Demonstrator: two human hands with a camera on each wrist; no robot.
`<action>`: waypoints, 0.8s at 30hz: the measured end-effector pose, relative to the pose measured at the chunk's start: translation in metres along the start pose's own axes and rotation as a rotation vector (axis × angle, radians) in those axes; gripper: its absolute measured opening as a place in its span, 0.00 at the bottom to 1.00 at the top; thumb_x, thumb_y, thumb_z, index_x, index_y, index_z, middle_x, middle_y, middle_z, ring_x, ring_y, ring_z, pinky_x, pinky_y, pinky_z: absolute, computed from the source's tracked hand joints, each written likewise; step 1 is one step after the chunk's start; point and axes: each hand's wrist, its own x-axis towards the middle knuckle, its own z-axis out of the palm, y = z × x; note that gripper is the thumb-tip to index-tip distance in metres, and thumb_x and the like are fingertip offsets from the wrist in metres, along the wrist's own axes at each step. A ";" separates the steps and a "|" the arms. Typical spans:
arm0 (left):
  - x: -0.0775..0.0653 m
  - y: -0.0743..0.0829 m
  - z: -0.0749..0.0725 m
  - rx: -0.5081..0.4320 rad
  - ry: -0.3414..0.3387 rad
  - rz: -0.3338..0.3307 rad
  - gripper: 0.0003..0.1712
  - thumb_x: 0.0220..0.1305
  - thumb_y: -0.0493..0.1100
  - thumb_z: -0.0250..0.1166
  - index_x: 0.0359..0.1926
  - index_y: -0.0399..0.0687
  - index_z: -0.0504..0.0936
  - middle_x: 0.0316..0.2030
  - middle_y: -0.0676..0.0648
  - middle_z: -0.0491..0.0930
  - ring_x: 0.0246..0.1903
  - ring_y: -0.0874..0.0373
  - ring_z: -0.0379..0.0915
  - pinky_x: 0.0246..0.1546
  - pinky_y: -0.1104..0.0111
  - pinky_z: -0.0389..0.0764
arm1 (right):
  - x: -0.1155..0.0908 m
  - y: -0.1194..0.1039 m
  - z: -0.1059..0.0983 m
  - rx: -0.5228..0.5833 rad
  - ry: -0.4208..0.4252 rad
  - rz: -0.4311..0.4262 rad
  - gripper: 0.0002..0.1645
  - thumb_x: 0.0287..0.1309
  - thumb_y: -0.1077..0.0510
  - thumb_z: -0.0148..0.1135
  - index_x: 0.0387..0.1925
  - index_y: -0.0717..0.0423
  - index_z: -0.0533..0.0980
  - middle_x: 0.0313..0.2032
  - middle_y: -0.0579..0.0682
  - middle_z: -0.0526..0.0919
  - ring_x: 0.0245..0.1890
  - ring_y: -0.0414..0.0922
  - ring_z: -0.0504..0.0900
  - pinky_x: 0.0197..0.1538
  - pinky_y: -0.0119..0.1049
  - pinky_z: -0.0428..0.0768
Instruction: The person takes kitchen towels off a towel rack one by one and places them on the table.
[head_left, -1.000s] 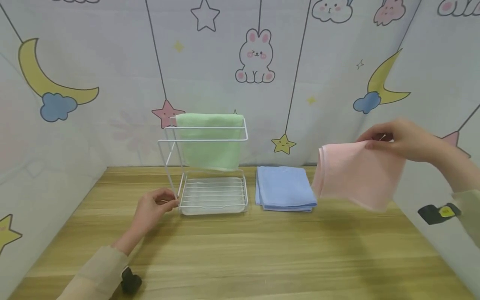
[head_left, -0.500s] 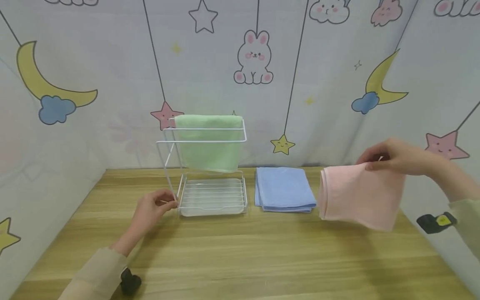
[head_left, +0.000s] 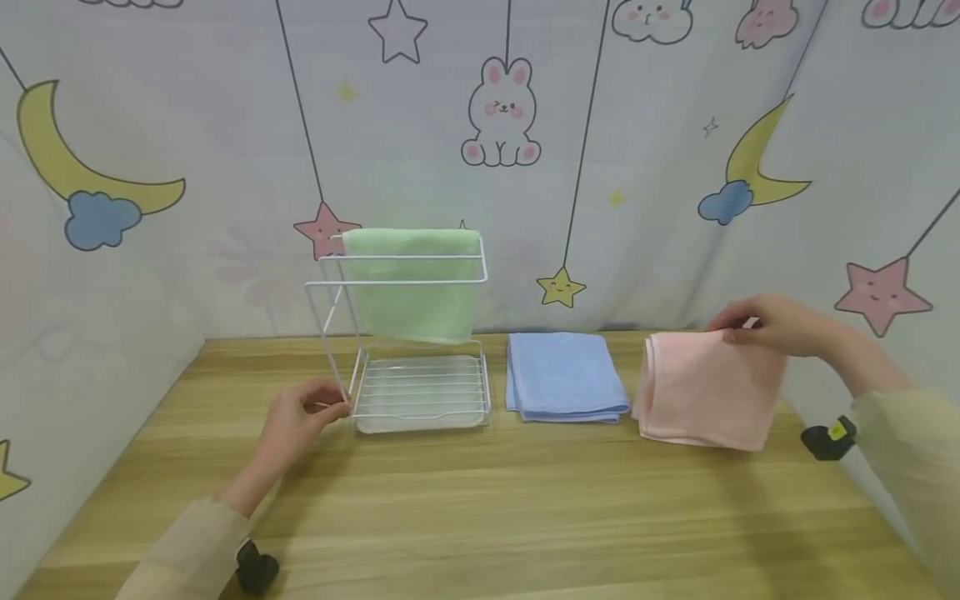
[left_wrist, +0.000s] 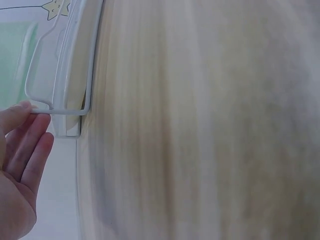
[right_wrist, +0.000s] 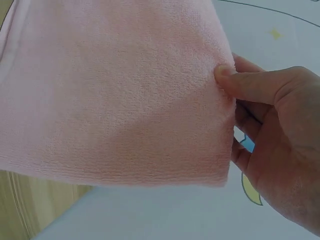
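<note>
My right hand [head_left: 780,327] pinches the upper edge of a folded pink towel [head_left: 712,392], which hangs down over the right side of the table. In the right wrist view the thumb presses on the front of the towel [right_wrist: 130,100] and the fingers are behind it. My left hand [head_left: 303,417] pinches the lower left front corner of a white wire rack [head_left: 397,283]. The left wrist view shows thumb and fingers on the rack's wire [left_wrist: 60,111]. A green towel [head_left: 412,300] hangs over the rack's rear bar.
A folded blue towel [head_left: 566,377] lies on the wooden table [head_left: 480,517] between the rack and the pink towel. A clear tray [head_left: 420,392] sits in the rack's base. Behind the table hangs a patterned cloth [head_left: 420,150].
My right hand has lowered the pink towel toward the table and shifted slightly left. My left hand stays at the rack's corner. The head view has shifted a little.
</note>
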 end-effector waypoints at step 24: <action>-0.003 0.000 0.000 -0.001 0.015 -0.023 0.08 0.54 0.31 0.72 0.36 0.35 0.83 0.32 0.36 0.87 0.28 0.78 0.77 0.30 0.82 0.81 | 0.073 0.028 0.049 0.060 0.143 -0.033 0.12 0.61 0.68 0.60 0.44 0.58 0.85 0.43 0.58 0.87 0.44 0.53 0.81 0.47 0.46 0.79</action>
